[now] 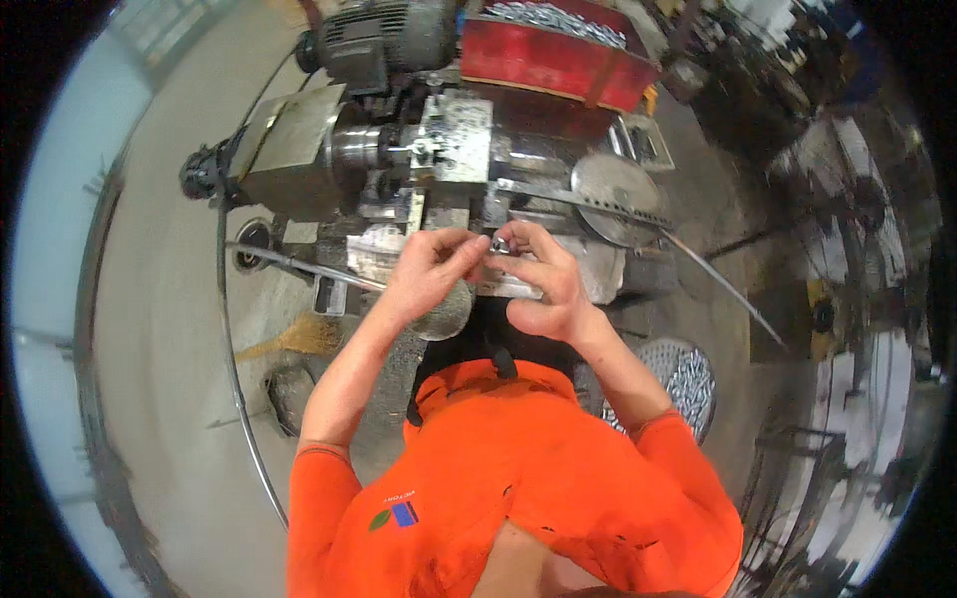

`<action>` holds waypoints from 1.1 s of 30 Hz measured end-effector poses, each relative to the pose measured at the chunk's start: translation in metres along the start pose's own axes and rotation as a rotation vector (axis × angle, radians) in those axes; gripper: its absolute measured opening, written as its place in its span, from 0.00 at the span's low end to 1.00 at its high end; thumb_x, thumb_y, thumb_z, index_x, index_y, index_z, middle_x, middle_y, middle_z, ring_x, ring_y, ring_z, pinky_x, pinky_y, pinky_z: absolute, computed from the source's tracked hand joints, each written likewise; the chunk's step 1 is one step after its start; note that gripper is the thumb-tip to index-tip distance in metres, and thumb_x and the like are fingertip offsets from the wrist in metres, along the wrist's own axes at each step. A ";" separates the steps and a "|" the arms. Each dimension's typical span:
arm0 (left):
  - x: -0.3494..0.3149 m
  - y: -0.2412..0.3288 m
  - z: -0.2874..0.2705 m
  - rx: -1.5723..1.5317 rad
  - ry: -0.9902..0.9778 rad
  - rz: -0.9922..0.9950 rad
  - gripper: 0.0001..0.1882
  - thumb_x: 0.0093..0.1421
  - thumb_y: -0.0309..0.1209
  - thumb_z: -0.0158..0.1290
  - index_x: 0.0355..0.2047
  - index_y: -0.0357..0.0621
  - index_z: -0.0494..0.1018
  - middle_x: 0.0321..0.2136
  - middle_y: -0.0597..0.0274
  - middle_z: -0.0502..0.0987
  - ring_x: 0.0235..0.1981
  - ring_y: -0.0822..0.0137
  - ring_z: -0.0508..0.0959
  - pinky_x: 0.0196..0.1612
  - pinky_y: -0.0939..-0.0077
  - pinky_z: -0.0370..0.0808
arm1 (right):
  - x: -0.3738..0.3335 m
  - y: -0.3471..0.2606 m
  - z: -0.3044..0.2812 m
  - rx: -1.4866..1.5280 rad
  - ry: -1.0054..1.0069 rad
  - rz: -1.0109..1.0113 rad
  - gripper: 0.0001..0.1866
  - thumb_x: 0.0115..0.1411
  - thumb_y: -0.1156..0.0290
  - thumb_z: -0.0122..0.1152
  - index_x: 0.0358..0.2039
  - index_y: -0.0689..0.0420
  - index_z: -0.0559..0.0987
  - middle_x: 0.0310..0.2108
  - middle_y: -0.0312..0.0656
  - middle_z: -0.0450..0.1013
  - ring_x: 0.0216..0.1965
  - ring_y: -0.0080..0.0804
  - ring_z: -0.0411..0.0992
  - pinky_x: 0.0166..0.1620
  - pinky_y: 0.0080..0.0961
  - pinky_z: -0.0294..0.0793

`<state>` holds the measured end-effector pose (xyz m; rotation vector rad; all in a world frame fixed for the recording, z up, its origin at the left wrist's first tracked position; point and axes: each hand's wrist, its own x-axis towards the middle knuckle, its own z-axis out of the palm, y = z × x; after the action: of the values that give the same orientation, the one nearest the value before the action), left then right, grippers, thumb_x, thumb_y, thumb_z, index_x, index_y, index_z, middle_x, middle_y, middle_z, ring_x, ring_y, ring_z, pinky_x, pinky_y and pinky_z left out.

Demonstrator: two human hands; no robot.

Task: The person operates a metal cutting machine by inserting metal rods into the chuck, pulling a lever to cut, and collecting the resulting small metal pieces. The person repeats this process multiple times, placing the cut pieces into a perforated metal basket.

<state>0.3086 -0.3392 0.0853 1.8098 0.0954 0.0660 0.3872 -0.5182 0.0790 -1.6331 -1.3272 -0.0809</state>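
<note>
Both of my hands meet in front of the machine. Between the thumb and fingers of my right hand [550,284] is a small shiny metal part [499,244], too small to name more closely. My left hand [431,267] is closed in a pinch, its fingertips right beside that part; whatever they hold is hidden. Just beyond my hands stands a lathe-like machine with a round chuck [351,149] and an oily metal block [457,140]. A flat bar with a row of holes [588,202] reaches out to the right of the block.
At the back, a red bin [533,60] holds many metal pieces, beside an electric motor [374,45]. A perforated tray [653,359] of similar pieces sits low to my right. Long metal rods [309,267] stick out leftward. A straw broom [299,337] lies on the floor.
</note>
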 end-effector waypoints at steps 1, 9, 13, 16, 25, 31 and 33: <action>-0.001 -0.003 0.001 -0.047 -0.003 0.024 0.16 0.61 0.36 0.50 0.34 0.32 0.74 0.21 0.64 0.76 0.25 0.77 0.74 0.30 0.81 0.71 | 0.006 -0.005 0.000 -0.068 -0.036 -0.029 0.22 0.33 0.73 0.55 0.35 0.61 0.77 0.41 0.49 0.66 0.38 0.43 0.68 0.42 0.30 0.70; -0.009 -0.025 -0.017 0.030 0.056 -0.006 0.17 0.61 0.39 0.49 0.28 0.34 0.75 0.15 0.66 0.72 0.18 0.78 0.70 0.21 0.81 0.67 | 0.028 -0.007 0.025 -0.037 -0.200 0.013 0.16 0.34 0.71 0.56 0.28 0.58 0.78 0.39 0.48 0.68 0.38 0.45 0.67 0.41 0.34 0.69; -0.012 -0.027 -0.025 0.153 0.162 0.024 0.19 0.61 0.40 0.50 0.22 0.35 0.74 0.11 0.67 0.70 0.15 0.79 0.68 0.17 0.80 0.63 | 0.044 0.002 0.029 -0.160 -0.343 -0.054 0.17 0.33 0.70 0.57 0.29 0.58 0.79 0.37 0.46 0.70 0.36 0.45 0.67 0.40 0.35 0.69; -0.013 -0.029 -0.036 0.167 0.202 0.026 0.19 0.60 0.40 0.50 0.22 0.36 0.74 0.12 0.67 0.70 0.14 0.79 0.69 0.17 0.80 0.63 | 0.066 -0.001 0.035 -0.201 -0.363 -0.157 0.15 0.34 0.70 0.58 0.27 0.58 0.79 0.34 0.46 0.70 0.35 0.44 0.67 0.37 0.34 0.70; -0.047 -0.014 -0.112 0.236 0.389 -0.092 0.12 0.59 0.34 0.51 0.35 0.35 0.74 0.19 0.65 0.73 0.17 0.78 0.71 0.21 0.81 0.69 | 0.150 0.042 0.064 -0.418 -0.515 -0.267 0.14 0.33 0.67 0.58 0.24 0.58 0.80 0.33 0.48 0.73 0.36 0.46 0.68 0.39 0.36 0.70; -0.149 -0.041 -0.209 0.605 0.792 -0.198 0.15 0.56 0.26 0.46 0.44 0.39 0.71 0.16 0.54 0.73 0.20 0.66 0.76 0.27 0.71 0.70 | 0.201 0.109 0.105 -0.688 -0.507 0.177 0.11 0.33 0.69 0.58 0.19 0.61 0.80 0.27 0.55 0.74 0.31 0.50 0.75 0.39 0.35 0.75; -0.204 -0.069 -0.229 0.995 0.867 -0.337 0.18 0.53 0.28 0.48 0.46 0.40 0.70 0.19 0.46 0.73 0.23 0.51 0.75 0.29 0.62 0.70 | 0.206 0.121 0.112 -0.595 -0.514 0.229 0.11 0.34 0.69 0.57 0.20 0.61 0.80 0.27 0.56 0.74 0.32 0.49 0.74 0.39 0.35 0.75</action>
<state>0.0813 -0.1217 0.0746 2.5820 1.2226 0.6555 0.5069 -0.2839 0.0667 -2.4188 -1.5769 0.1000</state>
